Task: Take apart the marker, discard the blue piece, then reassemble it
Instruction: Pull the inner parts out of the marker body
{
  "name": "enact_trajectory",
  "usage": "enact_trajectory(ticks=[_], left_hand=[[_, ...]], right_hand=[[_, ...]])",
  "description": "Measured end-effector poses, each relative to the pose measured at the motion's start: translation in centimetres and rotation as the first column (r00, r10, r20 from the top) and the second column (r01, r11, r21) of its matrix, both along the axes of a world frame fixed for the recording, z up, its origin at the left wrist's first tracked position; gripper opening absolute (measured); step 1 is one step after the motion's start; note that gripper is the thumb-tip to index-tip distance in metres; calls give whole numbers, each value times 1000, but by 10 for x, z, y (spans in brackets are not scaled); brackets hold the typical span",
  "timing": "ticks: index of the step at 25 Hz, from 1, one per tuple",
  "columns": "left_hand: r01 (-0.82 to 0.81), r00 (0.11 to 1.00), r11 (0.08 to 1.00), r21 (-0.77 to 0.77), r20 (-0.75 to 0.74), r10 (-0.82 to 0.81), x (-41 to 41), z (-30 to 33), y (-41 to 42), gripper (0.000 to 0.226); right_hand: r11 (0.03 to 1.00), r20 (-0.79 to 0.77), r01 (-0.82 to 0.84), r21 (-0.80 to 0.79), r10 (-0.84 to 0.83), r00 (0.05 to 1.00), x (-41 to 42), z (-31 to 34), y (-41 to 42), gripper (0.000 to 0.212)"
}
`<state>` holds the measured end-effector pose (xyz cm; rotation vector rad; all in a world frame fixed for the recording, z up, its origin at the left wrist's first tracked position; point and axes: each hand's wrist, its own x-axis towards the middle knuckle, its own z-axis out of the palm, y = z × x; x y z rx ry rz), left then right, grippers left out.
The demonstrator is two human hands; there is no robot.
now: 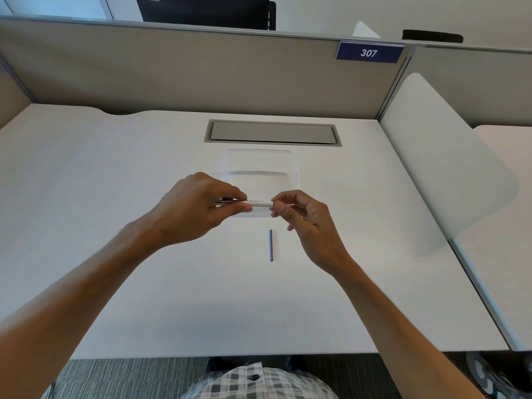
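White marker held level over the surface — left hand grips the barrel, right hand pinches its end; blue piece lies just below.

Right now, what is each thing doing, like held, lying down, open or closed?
Marker: level, gripped by the left hand, right end pinched by the right hand.
Left hand: grips the marker's barrel.
Right hand: pinches the marker's end.
Blue piece: out, lying on the desk.
Clear tray: on the desk, nothing visible inside.
Desk hatch: closed.
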<state>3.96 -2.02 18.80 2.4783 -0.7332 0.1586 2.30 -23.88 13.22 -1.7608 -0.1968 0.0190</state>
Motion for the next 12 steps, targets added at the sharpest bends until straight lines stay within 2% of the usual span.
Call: enact_trajectory(ticks=[5, 12], left_hand=[[-16, 999, 1000, 18, 36, 15, 0, -3, 1, 37], [-30, 999, 1000, -1, 23, 30, 1, -5, 3, 38]], right_hand=[[998, -9, 61, 3, -61, 998, 2, 2, 2, 41], [998, -27, -6, 57, 8, 1000, 0, 7, -3, 25]])
